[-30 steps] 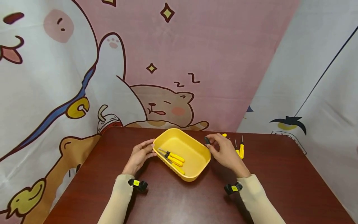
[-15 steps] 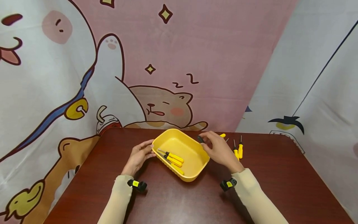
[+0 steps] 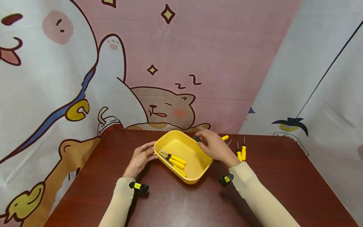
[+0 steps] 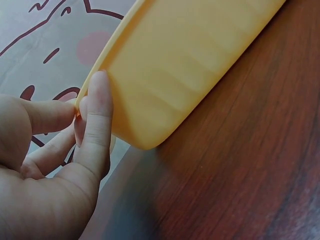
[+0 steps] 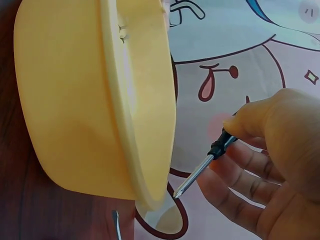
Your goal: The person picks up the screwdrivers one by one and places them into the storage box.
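My left hand [image 3: 140,159] pinches the left rim of a yellow plastic bin [image 3: 195,159], thumb against fingers in the left wrist view. Inside, along the near left wall, lie three screwdrivers [image 3: 177,164] with yellow handles. Over the bin's far right rim, my right hand [image 3: 216,146] holds a screwdriver [image 5: 217,149] with a black handle between thumb and fingers. Its cross-shaped tip points down beside the bin's rim in the right wrist view. The palm and fingers hide part of the handle.
Right of the bin, two yellow-handled screwdrivers [image 3: 244,152] lie on the dark red-brown table [image 3: 181,205]. Another yellow handle [image 3: 225,137] shows partly behind my right hand, with a metal shaft near it. A cartoon-print cloth [image 3: 227,63] hangs behind the table.
My right hand has moved left with the black-handled screwdriver, from beside the bin's right corner to over its far right rim. My left hand and the bin have stayed almost still.
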Tool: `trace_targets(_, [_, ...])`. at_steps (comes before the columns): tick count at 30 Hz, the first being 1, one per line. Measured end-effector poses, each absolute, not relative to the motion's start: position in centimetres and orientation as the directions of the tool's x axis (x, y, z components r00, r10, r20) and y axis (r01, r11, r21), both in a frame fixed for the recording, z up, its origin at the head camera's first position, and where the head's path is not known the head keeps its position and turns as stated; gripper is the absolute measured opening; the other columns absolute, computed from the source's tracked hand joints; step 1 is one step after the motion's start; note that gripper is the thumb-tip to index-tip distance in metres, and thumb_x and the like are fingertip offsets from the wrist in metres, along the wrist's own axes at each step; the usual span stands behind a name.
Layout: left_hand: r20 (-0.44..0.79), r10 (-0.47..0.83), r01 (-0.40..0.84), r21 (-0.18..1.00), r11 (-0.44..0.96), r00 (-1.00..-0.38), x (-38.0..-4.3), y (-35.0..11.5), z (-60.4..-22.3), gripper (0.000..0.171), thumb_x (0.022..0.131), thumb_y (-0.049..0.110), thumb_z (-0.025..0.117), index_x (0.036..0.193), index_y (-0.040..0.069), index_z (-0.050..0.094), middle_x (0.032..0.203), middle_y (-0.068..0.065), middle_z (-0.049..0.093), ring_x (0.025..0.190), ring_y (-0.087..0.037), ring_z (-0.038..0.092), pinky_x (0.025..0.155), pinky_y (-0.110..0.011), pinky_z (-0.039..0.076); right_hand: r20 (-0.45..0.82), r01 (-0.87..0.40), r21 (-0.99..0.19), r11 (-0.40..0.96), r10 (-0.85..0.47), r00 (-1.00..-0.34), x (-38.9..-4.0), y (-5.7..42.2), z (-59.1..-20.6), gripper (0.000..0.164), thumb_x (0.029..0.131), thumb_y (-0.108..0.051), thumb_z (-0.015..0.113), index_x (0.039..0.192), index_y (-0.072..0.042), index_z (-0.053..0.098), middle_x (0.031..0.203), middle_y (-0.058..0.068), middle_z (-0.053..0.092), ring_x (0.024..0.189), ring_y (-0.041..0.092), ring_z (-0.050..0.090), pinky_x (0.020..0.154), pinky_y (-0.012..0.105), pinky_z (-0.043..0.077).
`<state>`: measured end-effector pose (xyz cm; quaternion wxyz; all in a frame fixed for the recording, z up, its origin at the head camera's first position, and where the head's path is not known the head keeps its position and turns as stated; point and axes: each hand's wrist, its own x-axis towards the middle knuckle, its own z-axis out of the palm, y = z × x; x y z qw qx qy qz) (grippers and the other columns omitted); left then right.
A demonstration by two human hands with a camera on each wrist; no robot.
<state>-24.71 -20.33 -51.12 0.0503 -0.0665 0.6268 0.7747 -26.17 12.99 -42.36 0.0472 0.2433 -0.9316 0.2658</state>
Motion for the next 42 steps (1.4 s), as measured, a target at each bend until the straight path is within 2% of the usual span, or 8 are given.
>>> trace_targets(11, [-0.163, -0.006, -0.159, 0.967, -0.197, -0.987, -24.8, -20.2, -50.9, 0.038, 0.103, 0.008, 0.061, 0.141, 0.004, 0.059, 0.132, -0.027, 0.057, 0.089, -0.019, 0.067, 0.078, -0.03, 0.065, 0.215, -0.567, -0.391, 0.725, -0.528, -0.822, -27.2, 11.3, -41.4, 0.028, 0.095, -0.015, 0.071, 0.124, -0.011, 0.069, 0.1, 0.0, 0.065, 0.086, 0.014, 0.058, 0.076, 0.027, 0.056])
trace_targets(19, [-0.173, -0.014, -0.166, 0.964, -0.207, -0.985, -24.7, -20.2, -51.0, 0.037, 0.103, 0.008, 0.061, 0.14, 0.004, 0.06, 0.131, -0.025, 0.059, 0.089, -0.021, 0.067, 0.078, -0.03, 0.065, 0.098, -0.571, -0.343, 0.746, -0.576, -0.811, -27.7, 9.8, -41.1, 0.032, 0.095, -0.017, 0.071, 0.127, -0.013, 0.068, 0.103, 0.001, 0.066, 0.08, 0.012, 0.057, 0.069, 0.024, 0.055])
trace_targets(28, [-0.166, -0.007, -0.162, 0.966, -0.201, -0.986, -24.7, -20.2, -50.9, 0.039, 0.103, 0.009, 0.061, 0.141, 0.004, 0.059, 0.134, -0.027, 0.057, 0.088, -0.017, 0.066, 0.078, -0.03, 0.065, 0.023, -0.623, -0.29, 0.726, -0.646, -0.763, -28.2, 8.0, -40.7, 0.03, 0.096, -0.018, 0.071, 0.126, -0.014, 0.07, 0.114, 0.003, 0.069, 0.101, 0.02, 0.067, 0.088, 0.032, 0.06])
trace_targets(34, [-0.17, -0.006, -0.166, 0.966, -0.2, -0.985, -24.7, -20.3, -50.9, 0.038, 0.103, 0.009, 0.06, 0.141, 0.004, 0.059, 0.132, -0.026, 0.057, 0.086, -0.016, 0.066, 0.078, -0.029, 0.065, 0.018, -0.679, -0.259, 0.687, -0.699, -0.715, -28.9, 7.0, -40.7, 0.028, 0.097, -0.015, 0.07, 0.125, -0.013, 0.071, 0.11, 0.003, 0.071, 0.096, 0.018, 0.068, 0.083, 0.031, 0.06])
trace_targets(42, [-0.166, -0.007, -0.161, 0.966, -0.2, -0.986, -24.7, -20.3, -51.0, 0.039, 0.103, 0.008, 0.061, 0.141, 0.003, 0.059, 0.13, -0.025, 0.059, 0.085, -0.016, 0.067, 0.077, -0.029, 0.065, -0.045, -0.664, -0.293, 0.688, -0.704, -0.709, -29.9, 5.9, -41.3, 0.029, 0.097, -0.016, 0.071, 0.125, -0.012, 0.072, 0.108, 0.002, 0.072, 0.093, 0.015, 0.065, 0.083, 0.029, 0.059])
